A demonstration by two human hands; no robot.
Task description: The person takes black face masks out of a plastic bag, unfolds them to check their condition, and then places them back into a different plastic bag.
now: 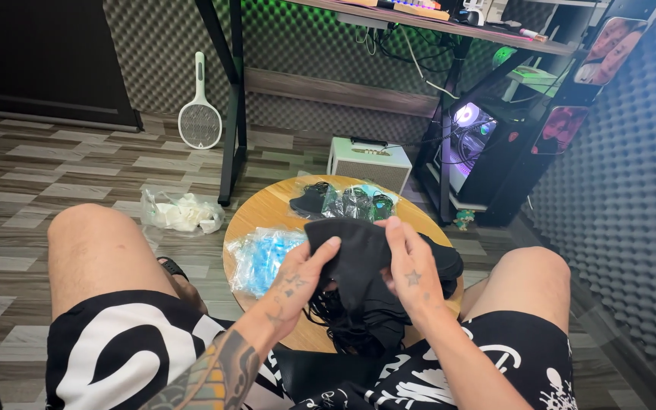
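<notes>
Here, both hands meet over a small round wooden worktop [267, 209] that stands between the person's knees. The left hand [298, 282] has its grip closed on a black fabric face mask [347, 247], thumb lying across the front of the cloth and the other fingers tucked behind it. The right hand [411, 269] pinches the same mask along its upper right edge, fingertips curled over the rim of the fabric. The mask is held just above the worktop, spread between the two hands, its top edge roughly level.

Directly beneath the hands lies a loose heap of more black masks with thin black ear loops [358, 323], spilling over the near edge of the worktop toward the person's lap. To the left of it, on the worktop, rests a clear plastic bag with light blue contents [260, 258]. At the far side of the worktop sit several clear packets holding dark masks [354, 203], close together.

On the grey wood-pattern floor, left of the worktop, lies a crumpled clear bag of white items [180, 212]. Farther back, a white electric fly swatter [200, 106] leans upright against the foam-lined wall, a small cream speaker box [368, 161] stands behind the worktop, and a lit computer tower [468, 144] sits under a desk.
</notes>
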